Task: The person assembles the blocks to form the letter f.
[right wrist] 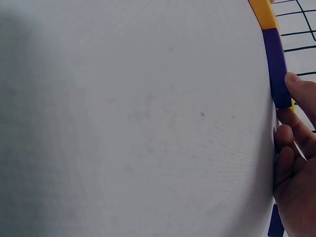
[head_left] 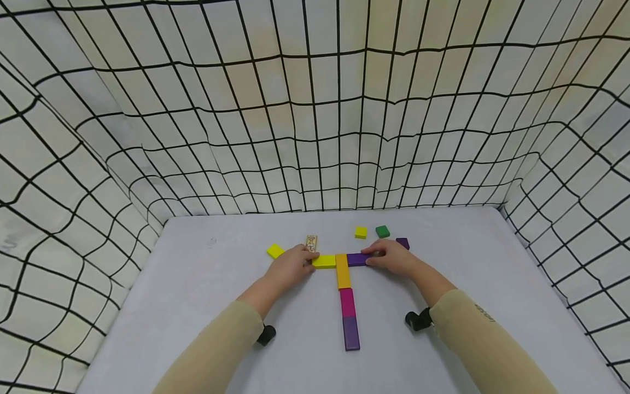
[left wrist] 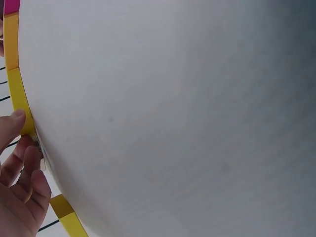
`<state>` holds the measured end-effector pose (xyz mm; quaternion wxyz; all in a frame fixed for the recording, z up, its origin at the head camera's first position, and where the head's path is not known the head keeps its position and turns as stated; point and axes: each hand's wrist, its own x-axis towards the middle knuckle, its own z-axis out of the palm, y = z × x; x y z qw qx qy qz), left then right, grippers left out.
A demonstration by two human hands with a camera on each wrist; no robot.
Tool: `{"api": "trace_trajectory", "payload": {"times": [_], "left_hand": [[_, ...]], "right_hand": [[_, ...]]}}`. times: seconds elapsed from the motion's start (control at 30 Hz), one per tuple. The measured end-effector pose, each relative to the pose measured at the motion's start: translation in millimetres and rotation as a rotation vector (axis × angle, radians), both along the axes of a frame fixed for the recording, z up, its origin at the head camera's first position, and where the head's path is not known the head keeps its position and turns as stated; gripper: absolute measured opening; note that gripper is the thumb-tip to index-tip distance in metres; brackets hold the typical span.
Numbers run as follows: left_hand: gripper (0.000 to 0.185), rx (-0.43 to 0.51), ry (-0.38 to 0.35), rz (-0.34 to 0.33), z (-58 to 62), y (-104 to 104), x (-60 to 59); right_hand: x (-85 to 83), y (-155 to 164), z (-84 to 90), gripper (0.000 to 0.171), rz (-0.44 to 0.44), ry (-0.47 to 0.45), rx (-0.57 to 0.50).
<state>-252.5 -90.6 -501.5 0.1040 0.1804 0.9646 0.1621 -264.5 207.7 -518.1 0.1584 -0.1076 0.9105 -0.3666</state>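
Note:
My left hand (head_left: 290, 266) pinches the outer end of a yellow block (head_left: 325, 262) between thumb and fingers. Its thumb lies along the block's side in the left wrist view. My right hand (head_left: 395, 257) holds the outer end of a dark purple block (head_left: 356, 260) in the same way. Between these two blocks stands the top of an orange block (head_left: 343, 272), so they flank it left and right. Below the orange block, a magenta block (head_left: 347, 302) and a purple block (head_left: 351, 334) continue the line toward me, forming a T.
Near my left fingers lie a patterned light block (head_left: 311, 242) and another yellow block (head_left: 274, 250). Farther back sit a small yellow block (head_left: 361, 232) and a green one (head_left: 382, 231). A dark purple block (head_left: 403, 243) is behind my right hand. Black netting (head_left: 338, 126) surrounds the white table (head_left: 197, 306).

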Motion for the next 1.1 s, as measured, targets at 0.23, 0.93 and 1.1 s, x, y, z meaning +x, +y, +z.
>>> {"api": "trace_trajectory", "payload": {"times": [0.23,0.93,1.1], "left_hand": [[0.04,0.005,0.003,-0.007,-1.9,0.0,-0.6],[0.04,0.024,-0.022,-0.005,-0.7,1.0,0.4],[0.04,0.029,-0.025,-0.002,-0.2,1.0,0.5]], "right_hand": [[1.2,-0.4,1.4,0.029,-0.005,0.003,-0.008],[2.3,0.8,1.8,0.029,-0.024,-0.011,-0.028],[2.2,1.6,2.0,0.029,-0.025,-0.012,-0.035]]}}
